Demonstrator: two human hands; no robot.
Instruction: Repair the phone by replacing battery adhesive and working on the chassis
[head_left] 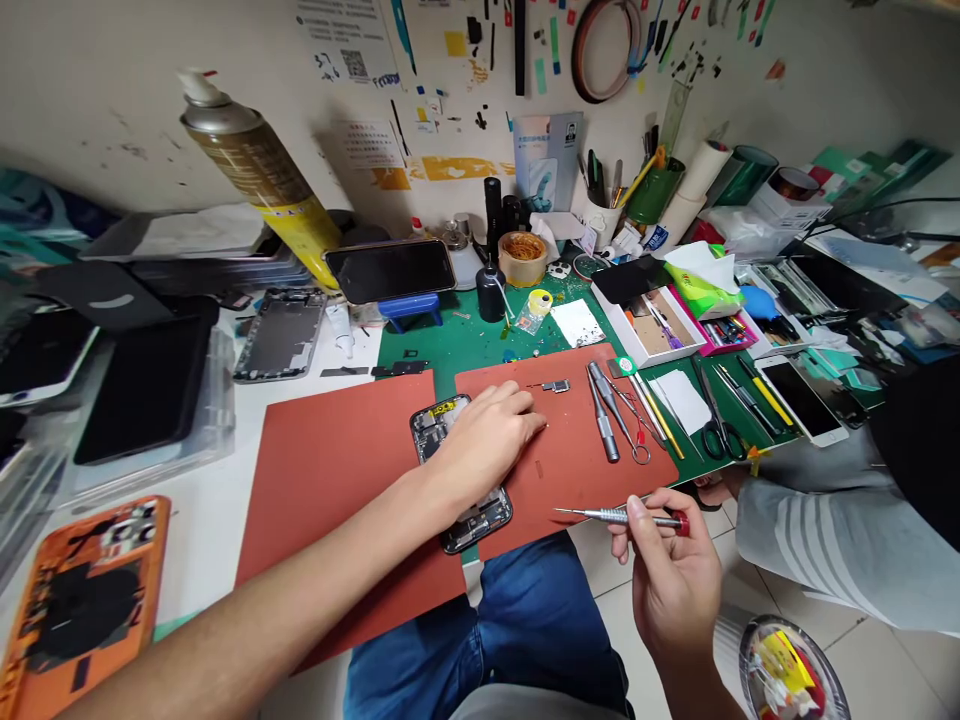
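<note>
My right hand (671, 570) holds a precision screwdriver (607, 515) with a silver shaft and a red end, its tip pointing left, near the front edge of the red mat. Across an opened smartphone (480, 515) reaches my left hand (491, 430), its fingers curled and closed down at the mat to the right of the phone. Whatever those fingertips hold, if anything, is too small to make out. The phone's inner parts show at both ends, while its middle is hidden under my left hand and wrist. A small metal phone part (556, 386) lies beyond my left fingertips.
Further right lie more screwdrivers (604, 415), tweezers (634, 405), scissors (720, 415) and a white phone (802, 400). Behind stand a dark bottle (491, 292), a phone on a blue stand (394, 272) and a spray can (255, 160). Another person's grey-clothed leg (840, 550) is at right.
</note>
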